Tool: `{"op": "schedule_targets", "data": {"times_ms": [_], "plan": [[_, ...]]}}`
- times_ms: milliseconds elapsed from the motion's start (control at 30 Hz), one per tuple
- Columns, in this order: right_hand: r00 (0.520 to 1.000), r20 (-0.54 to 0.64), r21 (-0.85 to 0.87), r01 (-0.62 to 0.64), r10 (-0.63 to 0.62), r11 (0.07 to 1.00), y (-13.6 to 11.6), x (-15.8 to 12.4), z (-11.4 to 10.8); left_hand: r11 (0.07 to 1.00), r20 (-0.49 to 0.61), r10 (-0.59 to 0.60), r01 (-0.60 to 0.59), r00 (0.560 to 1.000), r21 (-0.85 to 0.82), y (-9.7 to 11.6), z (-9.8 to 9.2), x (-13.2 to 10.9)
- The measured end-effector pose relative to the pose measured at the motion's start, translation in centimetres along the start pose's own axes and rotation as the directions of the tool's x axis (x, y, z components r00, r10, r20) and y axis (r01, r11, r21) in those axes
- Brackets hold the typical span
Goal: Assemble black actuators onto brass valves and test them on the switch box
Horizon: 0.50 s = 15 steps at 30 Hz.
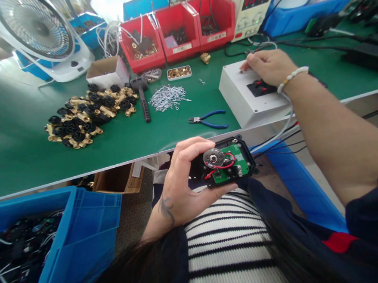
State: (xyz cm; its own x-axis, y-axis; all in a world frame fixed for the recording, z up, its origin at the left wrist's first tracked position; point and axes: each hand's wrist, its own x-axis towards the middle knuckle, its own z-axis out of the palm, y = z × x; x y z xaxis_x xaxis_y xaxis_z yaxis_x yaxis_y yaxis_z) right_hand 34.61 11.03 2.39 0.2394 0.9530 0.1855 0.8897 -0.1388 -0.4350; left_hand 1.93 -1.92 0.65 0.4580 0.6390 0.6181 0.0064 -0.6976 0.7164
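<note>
My left hand [185, 176] grips a black plastic housing [249, 159] above my lap, thumb below and fingers over the top. Inside the open housing are a green circuit board [240, 153], a round metal motor [213, 158] and red wires. My right hand [268, 67] is over a white control box [240, 97] on the bench, fingers curled together. Its fingertips are at a small metal switch [241, 71] on the box top; whether they pinch it is unclear. Beside that hand is a black-and-red terminal block [258, 89]. Blue-handled cutters [208, 119] lie left of the box.
Brass fittings with black caps [90, 111], a black hammer [143, 99] and a pile of cotter pins [169, 97] lie on the green bench [121, 146]. Red bins [180, 47], a power supply [252, 10] and a fan [35, 29] stand behind. A blue crate [93, 213] is at lower left.
</note>
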Motion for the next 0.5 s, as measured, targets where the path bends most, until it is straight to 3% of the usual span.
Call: {"op": "schedule_targets", "data": {"times_ms": [267, 367, 500], "plan": [[1.0, 0.022, 0.018, 0.001, -0.001, 1.0, 0.1, 0.1, 0.0, 0.999, -0.035, -0.032, 0.033, 0.999, 0.02, -0.9, -0.2, 0.0], [1.0, 0.015, 0.025, -0.014, 0.013, 1.0, 0.1, 0.1, -0.2, 0.981, -0.1, -0.184, 0.189, 0.978, 0.037, -3.6, -0.8, 0.5], [0.999, 0.012, 0.039, -0.039, 0.038, 0.999, -0.4, 0.1, -0.4, 0.865, -0.171, -0.437, 0.464, 0.883, 0.191, -8.6, -1.7, 1.6]]}}
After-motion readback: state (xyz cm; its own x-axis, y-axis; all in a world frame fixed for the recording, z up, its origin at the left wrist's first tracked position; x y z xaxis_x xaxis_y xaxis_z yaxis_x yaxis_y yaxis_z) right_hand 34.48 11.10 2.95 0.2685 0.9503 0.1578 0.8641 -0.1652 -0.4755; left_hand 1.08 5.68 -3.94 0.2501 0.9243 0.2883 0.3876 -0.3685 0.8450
